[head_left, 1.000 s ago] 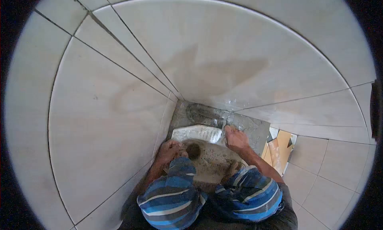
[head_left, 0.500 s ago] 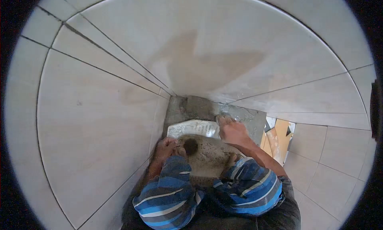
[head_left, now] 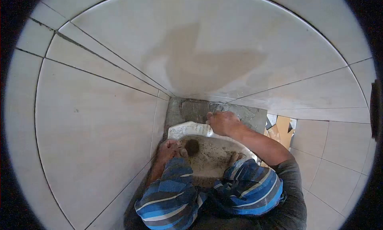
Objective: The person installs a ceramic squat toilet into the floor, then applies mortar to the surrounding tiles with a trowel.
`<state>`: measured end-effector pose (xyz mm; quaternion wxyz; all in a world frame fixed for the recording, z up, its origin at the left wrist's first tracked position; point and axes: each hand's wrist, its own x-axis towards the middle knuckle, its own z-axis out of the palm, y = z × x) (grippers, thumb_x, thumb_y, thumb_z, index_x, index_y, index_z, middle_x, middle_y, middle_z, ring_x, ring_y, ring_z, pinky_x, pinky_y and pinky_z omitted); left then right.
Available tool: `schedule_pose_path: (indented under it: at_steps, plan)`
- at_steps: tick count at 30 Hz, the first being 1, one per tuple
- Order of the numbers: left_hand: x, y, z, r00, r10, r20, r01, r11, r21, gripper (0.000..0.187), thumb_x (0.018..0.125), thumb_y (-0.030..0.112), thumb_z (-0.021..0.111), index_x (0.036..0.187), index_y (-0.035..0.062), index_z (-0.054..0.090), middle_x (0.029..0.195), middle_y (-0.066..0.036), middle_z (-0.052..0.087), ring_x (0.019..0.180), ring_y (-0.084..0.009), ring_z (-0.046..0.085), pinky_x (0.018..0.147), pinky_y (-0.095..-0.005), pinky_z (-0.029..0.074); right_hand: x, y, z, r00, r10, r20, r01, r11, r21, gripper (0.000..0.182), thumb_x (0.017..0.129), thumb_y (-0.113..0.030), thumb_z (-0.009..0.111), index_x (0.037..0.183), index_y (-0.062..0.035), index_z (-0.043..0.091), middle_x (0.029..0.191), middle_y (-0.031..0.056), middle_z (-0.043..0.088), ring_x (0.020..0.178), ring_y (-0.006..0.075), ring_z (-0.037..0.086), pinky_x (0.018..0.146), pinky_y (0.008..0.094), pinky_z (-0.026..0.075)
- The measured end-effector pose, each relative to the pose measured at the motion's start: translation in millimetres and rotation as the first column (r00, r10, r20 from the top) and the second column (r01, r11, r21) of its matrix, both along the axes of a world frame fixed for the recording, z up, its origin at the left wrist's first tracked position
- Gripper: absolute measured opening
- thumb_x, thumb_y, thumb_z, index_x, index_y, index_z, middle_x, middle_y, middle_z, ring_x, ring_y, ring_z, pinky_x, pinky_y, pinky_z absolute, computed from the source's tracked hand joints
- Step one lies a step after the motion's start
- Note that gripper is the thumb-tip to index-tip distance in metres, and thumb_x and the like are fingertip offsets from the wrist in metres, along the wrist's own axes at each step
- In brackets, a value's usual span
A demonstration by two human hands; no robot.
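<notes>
A white squat toilet pan (head_left: 189,129), its basin stained brown, is set in the floor between my feet. A dark round hole (head_left: 192,148) shows toward its left side. My right hand (head_left: 224,122) is curled over the grey cement strip (head_left: 194,108) at the pan's far rim. Its fingers are closed, and whatever they hold is hidden. Near the pan's left edge, by my left foot, is my left hand (head_left: 169,147), its fingers drawn together. I cannot make out what is in them.
Tall cream wall tiles (head_left: 95,122) close in on the left, and a large tiled wall (head_left: 223,38) rises ahead. To the right are floor tiles (head_left: 307,138) and some tan pieces (head_left: 282,126). My knees in striped shorts (head_left: 167,194) are close to the pan.
My right hand has moved left and slightly up along the cement strip, and its forearm now reaches further across the pan. My left hand has stayed almost in place.
</notes>
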<state>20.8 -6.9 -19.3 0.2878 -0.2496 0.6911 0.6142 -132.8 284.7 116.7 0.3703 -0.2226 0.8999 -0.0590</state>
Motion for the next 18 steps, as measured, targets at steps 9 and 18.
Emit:
schedule_pose_path:
  at_steps: [9,18]
  plan:
    - [3.3,-7.2,-9.7,0.992,-0.080,-0.100,0.075,0.996,-0.051,0.029,0.098,0.029,0.067,0.109,0.0017,0.065,0.083,-0.004,0.067,0.066,-0.0122,0.063,0.058,-0.0294,0.050,-17.6,15.5,-19.6,0.986,0.022,-0.165,-0.045,0.990,-0.132,0.026,0.091,-0.020,0.056,0.102,-0.0051,0.075,0.110,0.0164,0.073,0.111,0.0328,0.067,0.091,0.0459,0.056]
    - [-2.6,-2.0,8.7,0.992,-0.105,-0.075,0.099,0.992,-0.080,0.029,0.099,0.029,0.066,0.108,0.0021,0.065,0.084,-0.004,0.067,0.060,-0.0128,0.063,0.053,-0.0303,0.050,-22.4,56.9,36.6,0.993,-0.079,0.088,0.063,0.983,0.172,0.031,0.095,-0.028,0.054,0.099,-0.0030,0.072,0.107,0.0200,0.072,0.106,0.0367,0.068,0.093,0.0500,0.053]
